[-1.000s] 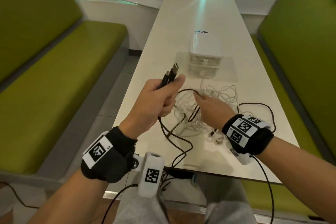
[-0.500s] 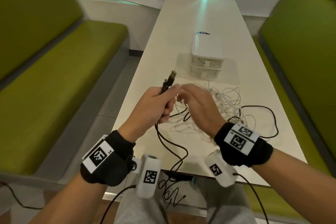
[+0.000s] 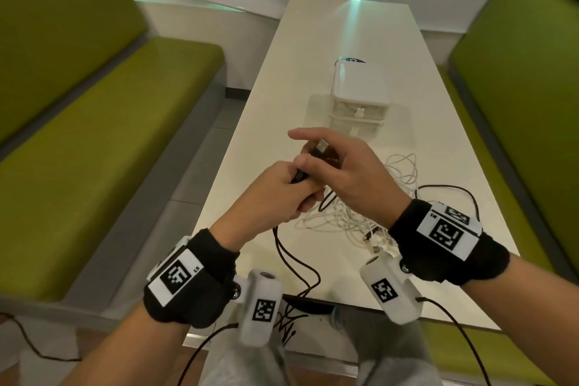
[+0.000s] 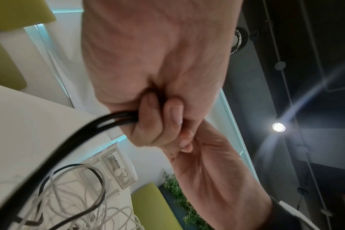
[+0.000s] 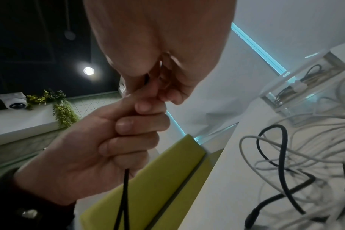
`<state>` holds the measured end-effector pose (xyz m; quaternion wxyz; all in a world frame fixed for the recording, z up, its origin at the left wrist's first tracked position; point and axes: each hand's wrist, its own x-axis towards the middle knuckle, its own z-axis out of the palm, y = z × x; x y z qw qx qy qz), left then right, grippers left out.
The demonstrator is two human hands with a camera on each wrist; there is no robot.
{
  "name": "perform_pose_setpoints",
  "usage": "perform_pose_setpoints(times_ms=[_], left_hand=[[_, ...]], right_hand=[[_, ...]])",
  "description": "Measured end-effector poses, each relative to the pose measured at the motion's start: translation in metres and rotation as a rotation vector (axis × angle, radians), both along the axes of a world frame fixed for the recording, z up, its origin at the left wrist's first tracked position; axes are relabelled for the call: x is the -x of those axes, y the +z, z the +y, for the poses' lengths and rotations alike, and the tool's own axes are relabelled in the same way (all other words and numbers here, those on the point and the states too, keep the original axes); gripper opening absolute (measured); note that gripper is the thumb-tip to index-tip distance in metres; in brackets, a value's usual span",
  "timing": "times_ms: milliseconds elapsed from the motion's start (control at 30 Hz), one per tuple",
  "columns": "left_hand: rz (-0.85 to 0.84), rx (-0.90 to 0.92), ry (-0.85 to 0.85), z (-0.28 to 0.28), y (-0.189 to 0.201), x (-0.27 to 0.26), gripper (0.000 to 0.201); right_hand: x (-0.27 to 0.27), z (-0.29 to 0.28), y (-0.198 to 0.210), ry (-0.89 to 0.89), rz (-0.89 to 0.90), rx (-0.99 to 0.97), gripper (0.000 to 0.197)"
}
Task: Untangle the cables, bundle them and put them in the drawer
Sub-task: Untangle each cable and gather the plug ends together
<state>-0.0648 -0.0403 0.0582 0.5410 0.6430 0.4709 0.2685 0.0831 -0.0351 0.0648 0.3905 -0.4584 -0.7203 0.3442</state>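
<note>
Left hand (image 3: 275, 197) fists the black USB cable (image 3: 294, 263), its plug end pointing to 1 o'clock; right hand (image 3: 347, 172) pinches that plug (image 3: 322, 146), index finger straight.

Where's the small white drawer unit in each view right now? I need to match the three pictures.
Head: the drawer unit stands mid-table, beyond both hands.
Left wrist: low, left of centre, behind the white cable tangle.
Right wrist: upper right edge, tilted, with cables inside.
Shared landmark: the black cable gripped by the left hand.
</note>
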Motion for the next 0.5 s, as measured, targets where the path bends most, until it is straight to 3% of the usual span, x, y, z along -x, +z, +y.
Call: perform_pose_setpoints(times_ms=[67,200,333,500], left_hand=[[0.006,0.018,-0.04,0.0,0.002,0.0,0.034],[0.023,0.004,-0.064,0.0,0.002,-0.001,0.032],[0.034,-0.064,-0.008,0.0,0.001,-0.006,0.027],[0.152,-0.231,0.062,0.002,0.003,-0.011,0.028]], right_hand=[[-0.001,-0.001,-0.001,0.028,-0.093,0.035,0.029],[-0.001,-0.009,0.005,0.099,-0.026,0.211,0.042],[-0.005,-0.005,0.009,0.045,-0.25,0.052,0.034],[-0.012,-0.004,0.011,-0.025,-0.118,-0.055,0.014]])
